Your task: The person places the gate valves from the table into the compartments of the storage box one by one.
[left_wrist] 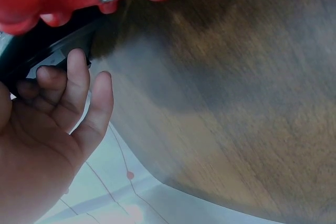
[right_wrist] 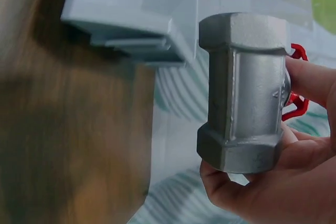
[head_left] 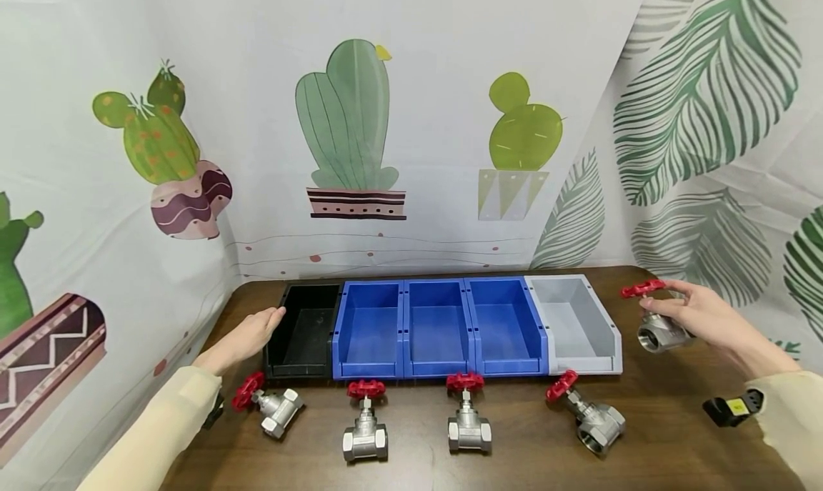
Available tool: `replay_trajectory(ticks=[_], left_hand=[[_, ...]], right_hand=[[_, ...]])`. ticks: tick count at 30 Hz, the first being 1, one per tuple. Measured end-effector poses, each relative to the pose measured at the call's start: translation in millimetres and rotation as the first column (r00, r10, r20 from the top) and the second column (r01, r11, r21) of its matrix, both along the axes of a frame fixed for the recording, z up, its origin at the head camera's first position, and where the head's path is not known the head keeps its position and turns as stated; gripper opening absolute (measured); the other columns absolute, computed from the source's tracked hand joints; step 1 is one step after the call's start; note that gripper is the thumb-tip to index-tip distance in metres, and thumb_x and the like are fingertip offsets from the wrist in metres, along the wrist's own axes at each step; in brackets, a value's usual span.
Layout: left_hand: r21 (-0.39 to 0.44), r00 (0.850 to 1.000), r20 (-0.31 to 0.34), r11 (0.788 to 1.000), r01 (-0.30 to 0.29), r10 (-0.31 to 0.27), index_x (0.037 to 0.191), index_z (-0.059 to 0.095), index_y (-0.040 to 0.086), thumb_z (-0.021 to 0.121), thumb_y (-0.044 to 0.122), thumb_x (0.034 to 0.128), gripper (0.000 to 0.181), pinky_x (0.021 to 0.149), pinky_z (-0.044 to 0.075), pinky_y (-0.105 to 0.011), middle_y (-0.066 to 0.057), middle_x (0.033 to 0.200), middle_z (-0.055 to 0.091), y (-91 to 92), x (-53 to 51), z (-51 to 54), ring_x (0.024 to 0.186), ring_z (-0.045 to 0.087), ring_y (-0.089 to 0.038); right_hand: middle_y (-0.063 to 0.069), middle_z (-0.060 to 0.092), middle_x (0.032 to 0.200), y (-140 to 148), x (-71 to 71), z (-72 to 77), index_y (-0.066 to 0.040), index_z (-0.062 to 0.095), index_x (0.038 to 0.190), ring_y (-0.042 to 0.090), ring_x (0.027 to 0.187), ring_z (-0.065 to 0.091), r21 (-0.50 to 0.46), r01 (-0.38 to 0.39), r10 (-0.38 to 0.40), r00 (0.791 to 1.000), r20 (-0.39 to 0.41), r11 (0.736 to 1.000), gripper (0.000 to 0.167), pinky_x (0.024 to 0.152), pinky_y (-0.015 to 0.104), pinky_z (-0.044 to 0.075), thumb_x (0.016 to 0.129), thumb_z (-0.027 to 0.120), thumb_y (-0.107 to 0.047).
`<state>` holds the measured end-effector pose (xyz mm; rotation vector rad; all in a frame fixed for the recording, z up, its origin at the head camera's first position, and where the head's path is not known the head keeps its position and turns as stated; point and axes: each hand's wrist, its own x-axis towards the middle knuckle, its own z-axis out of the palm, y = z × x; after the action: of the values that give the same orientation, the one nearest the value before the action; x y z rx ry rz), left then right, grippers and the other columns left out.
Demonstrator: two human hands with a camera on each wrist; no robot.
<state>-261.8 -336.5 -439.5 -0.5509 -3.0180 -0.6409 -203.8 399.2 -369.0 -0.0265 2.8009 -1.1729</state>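
Observation:
At the right, my right hand (head_left: 710,319) (right_wrist: 294,166) holds a metal valve (head_left: 661,334) (right_wrist: 247,93) with a red handwheel (head_left: 643,289) up off the table, right of the grey bin (head_left: 604,362) (right_wrist: 131,30). In the head view, my left hand (head_left: 247,337) (left_wrist: 52,119) is at the left rim of the black bin (head_left: 298,370) (left_wrist: 52,45), its fingers loosely bent against the side. Three blue bins (head_left: 368,370) stand between the black and grey ones. The bins look empty.
Four more valves with red wheels lie in front of the bins: one at the left (head_left: 281,412), two in the middle (head_left: 365,441) (head_left: 469,432), one at the right (head_left: 600,427). Behind the wooden table (head_left: 514,434) hangs a printed cloth (head_left: 437,119).

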Motion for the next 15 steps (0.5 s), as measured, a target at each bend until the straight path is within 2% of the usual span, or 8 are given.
replay_trajectory(ticks=[2, 6, 8, 12, 15], left_hand=[[-0.001, 1.000, -0.004, 1.000, -0.003, 0.003, 0.121, 0.053, -0.020, 0.036, 0.016, 0.1075, 0.042, 0.096, 0.041, -0.059, -0.034, 0.117, 0.059, 0.0, -0.1, -0.6, 0.112, 0.055, -0.049], [-0.004, 1.000, -0.006, 1.000, -0.005, 0.005, 0.120, 0.054, -0.019, 0.035, 0.018, 0.1079, 0.043, 0.096, 0.041, -0.058, -0.033, 0.116, 0.060, -0.4, -0.2, -1.7, 0.111, 0.056, -0.048], [-0.002, 1.000, 0.000, 1.000, -0.005, 0.005, 0.121, 0.053, -0.020, 0.035, 0.019, 0.1081, 0.044, 0.097, 0.041, -0.058, -0.033, 0.117, 0.059, -0.5, 0.0, -1.7, 0.112, 0.056, -0.048], [0.000, 1.000, 0.011, 1.000, -0.009, 0.009, 0.122, 0.053, -0.019, 0.034, 0.019, 0.1083, 0.045, 0.096, 0.041, -0.058, -0.032, 0.117, 0.060, -0.4, 0.0, -1.6, 0.112, 0.055, -0.048], [-0.001, 1.000, 0.015, 1.000, -0.013, 0.013, 0.122, 0.053, -0.018, 0.034, 0.019, 0.1084, 0.045, 0.096, 0.041, -0.058, -0.031, 0.117, 0.060, 0.0, -0.1, -1.4, 0.112, 0.056, -0.047]], right_hand=[[0.012, 0.073, 0.102, -6.7, -2.9, 2.8, 0.016, 0.022, 0.145, -0.005, 0.082, 0.060, -0.042, 0.000, -0.001, 1.000, -0.003, 0.999, 0.078, 0.068, 0.020, 0.045, 0.098, 0.061, -0.034], [-0.004, 0.074, 0.092, -21.7, -7.8, 5.5, 0.010, 0.031, 0.141, 0.005, 0.078, 0.065, -0.163, 0.003, -0.004, 1.000, -0.003, 0.987, 0.066, 0.066, 0.025, 0.050, 0.099, 0.061, -0.031], [-0.006, 0.073, 0.092, -29.8, -10.4, 6.4, 0.010, 0.033, 0.139, 0.005, 0.078, 0.065, -0.203, 0.005, -0.008, 1.000, -0.011, 0.979, 0.062, 0.066, 0.025, 0.050, 0.099, 0.061, -0.029], [-0.011, 0.067, 0.094, -45.1, -16.4, 6.5, 0.013, 0.034, 0.141, -0.004, 0.084, 0.055, -0.177, 0.020, -0.030, 0.998, -0.053, 0.984, 0.067, 0.070, 0.018, 0.044, 0.097, 0.062, -0.030], [-0.013, 0.063, 0.093, -55.4, -21.1, 3.5, 0.012, 0.040, 0.137, -0.003, 0.084, 0.050, -0.181, 0.030, -0.044, 0.996, -0.072, 0.983, 0.064, 0.071, 0.018, 0.042, 0.096, 0.064, -0.031]])
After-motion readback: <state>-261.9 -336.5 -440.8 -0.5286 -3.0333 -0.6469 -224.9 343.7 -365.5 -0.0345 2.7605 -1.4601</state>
